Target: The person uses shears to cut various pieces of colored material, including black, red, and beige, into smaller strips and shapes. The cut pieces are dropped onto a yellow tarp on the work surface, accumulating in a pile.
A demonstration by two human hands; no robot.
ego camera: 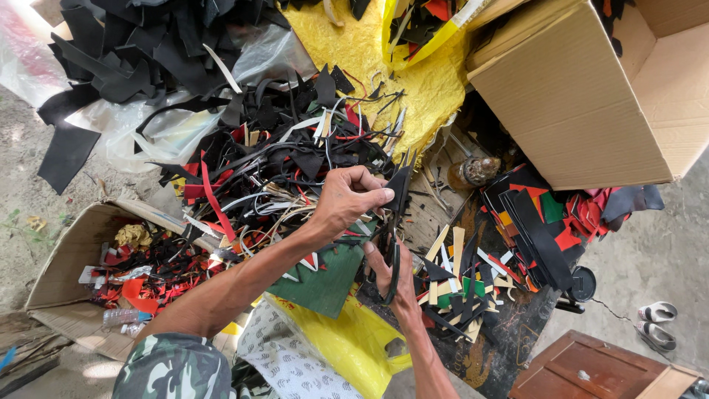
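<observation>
Though half-hidden, scissors (391, 270) between hands (369, 236)

We look down on a bare, pale concrete floor (657, 258) lit by strong daylight, brightest along the left edge and the right. Around us stand a large open cardboard box (591, 103) at the upper right, a flattened one (66, 258) at the left, and a reddish-brown wooden piece of furniture (583, 366) at the lower right. A pair of white sandals (656, 324) lies on the floor beside it.
</observation>
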